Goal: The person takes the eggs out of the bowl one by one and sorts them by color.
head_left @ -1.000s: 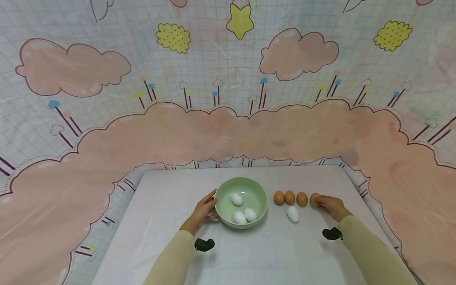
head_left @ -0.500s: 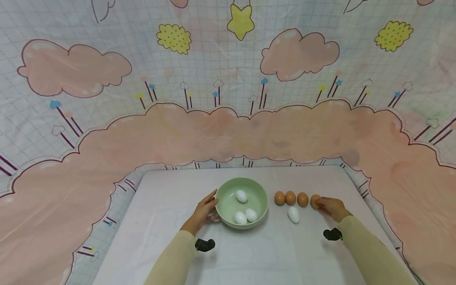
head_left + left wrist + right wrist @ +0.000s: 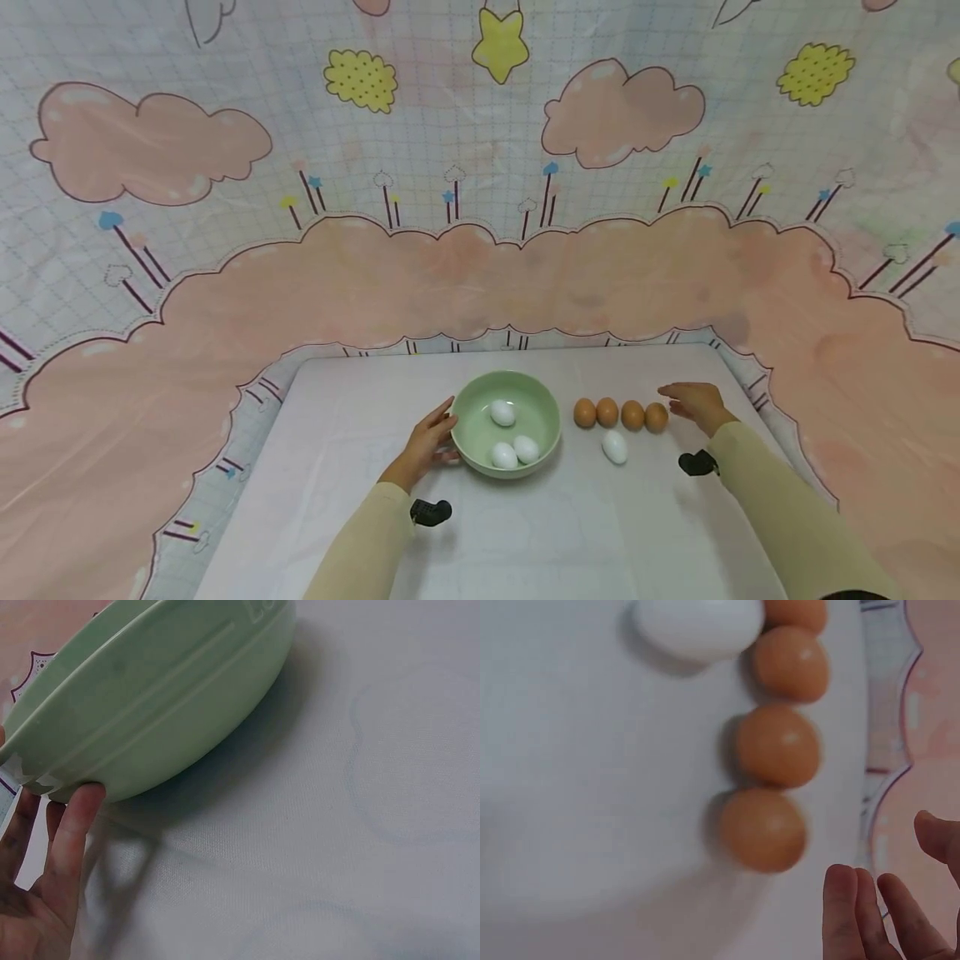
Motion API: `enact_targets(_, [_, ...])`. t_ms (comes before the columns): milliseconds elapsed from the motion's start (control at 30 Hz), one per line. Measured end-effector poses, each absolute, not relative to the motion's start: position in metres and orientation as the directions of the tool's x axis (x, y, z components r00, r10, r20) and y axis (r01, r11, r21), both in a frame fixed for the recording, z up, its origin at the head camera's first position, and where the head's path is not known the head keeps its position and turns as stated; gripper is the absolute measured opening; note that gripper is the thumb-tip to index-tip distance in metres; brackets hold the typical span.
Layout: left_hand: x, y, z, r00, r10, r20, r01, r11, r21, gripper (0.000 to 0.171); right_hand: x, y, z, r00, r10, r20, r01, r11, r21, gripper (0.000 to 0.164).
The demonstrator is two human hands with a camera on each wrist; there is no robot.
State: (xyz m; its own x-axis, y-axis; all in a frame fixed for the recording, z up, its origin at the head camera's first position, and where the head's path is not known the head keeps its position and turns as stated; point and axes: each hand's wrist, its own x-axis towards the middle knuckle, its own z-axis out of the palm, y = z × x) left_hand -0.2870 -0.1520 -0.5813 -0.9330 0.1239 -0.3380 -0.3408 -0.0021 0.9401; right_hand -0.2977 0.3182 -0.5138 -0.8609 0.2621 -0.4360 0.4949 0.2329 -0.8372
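Observation:
My left hand (image 3: 427,443) rests on the left side of a green bowl (image 3: 180,697). Its fingers are spread along the outer wall, and the thumb tip touches low on it. Inside the bowl lie three white eggs, one (image 3: 502,412) towards the back and two side by side in front. To the right, several brown eggs (image 3: 632,415) form a row on the table. A single white egg (image 3: 615,447) lies just in front of that row. My right hand (image 3: 697,404) is raised beside the rightmost brown egg (image 3: 763,830), fingers extended and holding nothing.
A white cloth covers the table (image 3: 525,542). Behind and around it hangs a curtain (image 3: 480,275) printed with clouds and stars. Both wrists carry small black cameras.
My right hand has let go of the rightmost brown egg and lifted up and back. That egg now sits against its neighbour. The rear white egg rolled slightly in the bowl.

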Motion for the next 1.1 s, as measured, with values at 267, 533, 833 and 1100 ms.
enact_targets(267, [-0.284, -0.154, -0.579, -0.934, 0.122, -0.337, -0.339, 0.004, 0.941, 0.055, -0.333, 0.244, -0.479, -0.923, 0.120, -0.365, 0.384, 0.334, -0.861, 0.062])
enact_targets(533, [-0.284, -0.153, -0.579, -0.934, 0.122, -0.335, -0.337, 0.002, 0.941, 0.054, -0.343, 0.154, -0.481, -0.955, 0.010, -0.298, 0.284, 0.329, -0.901, 0.051])
enact_targets(833, [-0.281, -0.152, -0.576, -0.931, 0.131, -0.342, -0.344, 0.003, 0.939, 0.055, -0.327, 0.078, -0.507, -0.919, -0.071, -0.387, 0.346, 0.323, -0.881, 0.049])
enact_targets(1100, [-0.283, -0.154, -0.577, -0.931, 0.128, -0.341, -0.346, -0.018, 0.938, 0.054, -0.322, 0.059, -0.532, -0.959, -0.032, -0.282, 0.223, 0.532, -0.817, 0.049])
